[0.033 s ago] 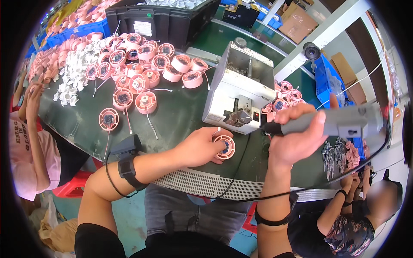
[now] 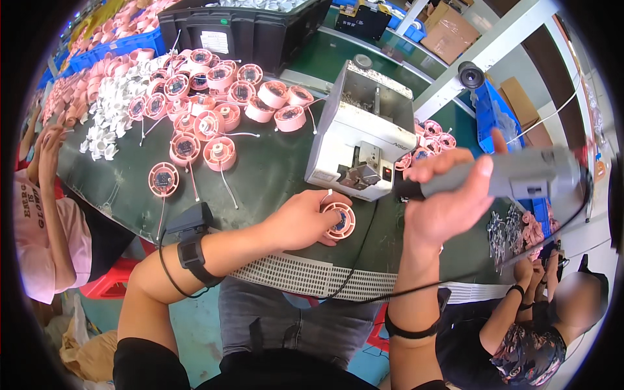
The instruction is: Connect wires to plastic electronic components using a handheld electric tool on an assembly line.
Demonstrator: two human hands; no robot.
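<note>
My left hand (image 2: 312,221) is closed around a pink round housing (image 2: 350,223) with a dark blue circuit board inside, held low over the green work surface. A thin wire with a white plug shows at its upper edge. My right hand (image 2: 448,201) grips a grey electric screwdriver (image 2: 520,174), its black front end pointing left toward the white screw feeder (image 2: 361,140). The tool's tip is hard to make out beside the feeder's lower right corner. A black cable runs from the screwdriver's rear end down across my right forearm.
Several pink housings with boards and wires (image 2: 208,123) lie at the left, next to white plastic parts (image 2: 107,130). A black crate (image 2: 253,32) stands behind them. More housings (image 2: 432,140) sit right of the feeder. Co-workers sit at the left (image 2: 55,221) and right (image 2: 539,325).
My right hand and the screwdriver have shifted very slightly, the black front end a little higher. My left hand and the pink housing are practically unmoved.
</note>
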